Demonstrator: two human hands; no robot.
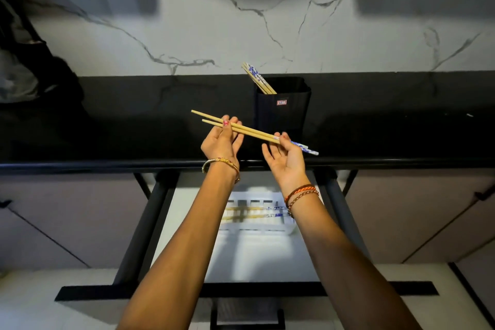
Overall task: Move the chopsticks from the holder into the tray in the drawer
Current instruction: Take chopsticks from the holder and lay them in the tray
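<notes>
Both hands, left hand (221, 139) and right hand (285, 154), pinch a pair of wooden blue-patterned chopsticks (251, 131) at 7 o'clock from the black plastic holder (282, 110) on the counter (134, 120).

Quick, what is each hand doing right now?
Left hand: pinches the plain wooden end of the pair of chopsticks.
Right hand: pinches the same pair near its blue-patterned end.

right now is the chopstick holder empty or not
Not empty: several chopsticks lean out of the black holder on the counter.
</notes>
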